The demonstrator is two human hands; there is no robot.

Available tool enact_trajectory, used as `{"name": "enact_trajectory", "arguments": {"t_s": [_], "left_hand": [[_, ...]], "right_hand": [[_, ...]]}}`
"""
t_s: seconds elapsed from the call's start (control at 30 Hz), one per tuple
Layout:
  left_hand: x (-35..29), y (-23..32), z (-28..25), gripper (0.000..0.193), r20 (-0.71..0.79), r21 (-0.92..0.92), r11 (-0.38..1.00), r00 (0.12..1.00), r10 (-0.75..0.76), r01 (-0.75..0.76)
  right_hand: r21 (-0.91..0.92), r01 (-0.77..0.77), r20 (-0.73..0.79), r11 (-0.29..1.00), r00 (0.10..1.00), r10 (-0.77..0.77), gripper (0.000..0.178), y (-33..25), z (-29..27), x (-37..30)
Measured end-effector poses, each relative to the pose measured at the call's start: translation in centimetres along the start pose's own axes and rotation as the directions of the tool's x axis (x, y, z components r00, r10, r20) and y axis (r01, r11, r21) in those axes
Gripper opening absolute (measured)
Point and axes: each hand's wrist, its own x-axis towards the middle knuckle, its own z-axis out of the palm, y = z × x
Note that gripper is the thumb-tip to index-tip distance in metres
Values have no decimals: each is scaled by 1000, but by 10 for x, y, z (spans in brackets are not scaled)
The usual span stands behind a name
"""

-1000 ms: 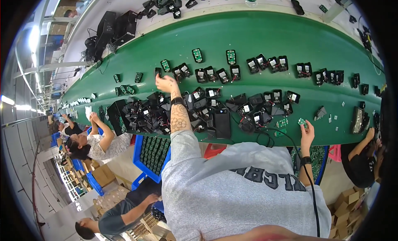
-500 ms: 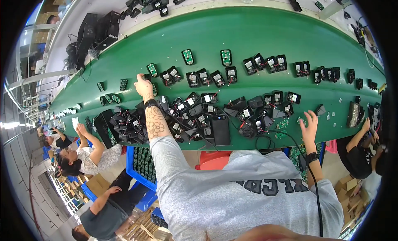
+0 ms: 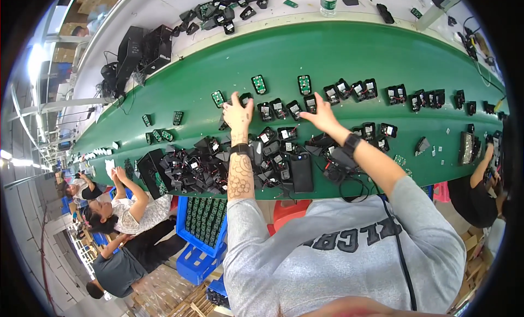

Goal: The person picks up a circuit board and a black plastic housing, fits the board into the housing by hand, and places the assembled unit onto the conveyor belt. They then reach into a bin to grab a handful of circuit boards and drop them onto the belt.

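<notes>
My left hand (image 3: pixel 238 116) is over the row of open black housings, its fingers apart around a black housing (image 3: pixel 245 98) that it partly hides. Just beyond its fingertips lies a housing with a green circuit board (image 3: pixel 218 99). My right hand (image 3: pixel 323 118) reaches in from the right with thumb and forefinger spread about an open black housing (image 3: pixel 310 103); whether it touches the housing I cannot tell. Between my hands are several open housings (image 3: pixel 279 107) with white-labelled parts and red wires. Farther off sit two housings with green boards (image 3: pixel 258 84).
A pile of black housings and wires (image 3: pixel 197 167) covers the near edge, beside a black box (image 3: pixel 151 172) and a dark flat block (image 3: pixel 301 173). More housings (image 3: pixel 364 90) extend right along the green belt (image 3: pixel 376 49). A bottle (image 3: pixel 328 3) stands beyond. Co-workers (image 3: pixel 131 202) sit at left and right.
My right hand has moved from the near right up to the housing row. My left hand has shifted right along the row, onto the leftmost open housings. The whole view has shifted slightly.
</notes>
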Motion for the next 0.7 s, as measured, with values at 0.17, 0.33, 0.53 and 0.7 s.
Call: {"name": "enact_trajectory", "arguments": {"t_s": [0.17,0.33,0.53,0.7], "left_hand": [[-19,7,9,64,27,-121,992,999,-17,20],[-23,22,12,59,113,-311,950,993,19,17],[-43,24,39,63,98,-365,931,993,62,-22],[-56,39,38,55,78,-447,895,996,31,7]], "right_hand": [[27,-16,-116,1000,993,19,102,-38,47,-9],[120,-2,-153,993,988,20,106,-52,57,4],[64,33,-120,997,992,-25,105,-70,68,-5],[30,97,-189,995,978,-89,102,-59,65,1]]}}
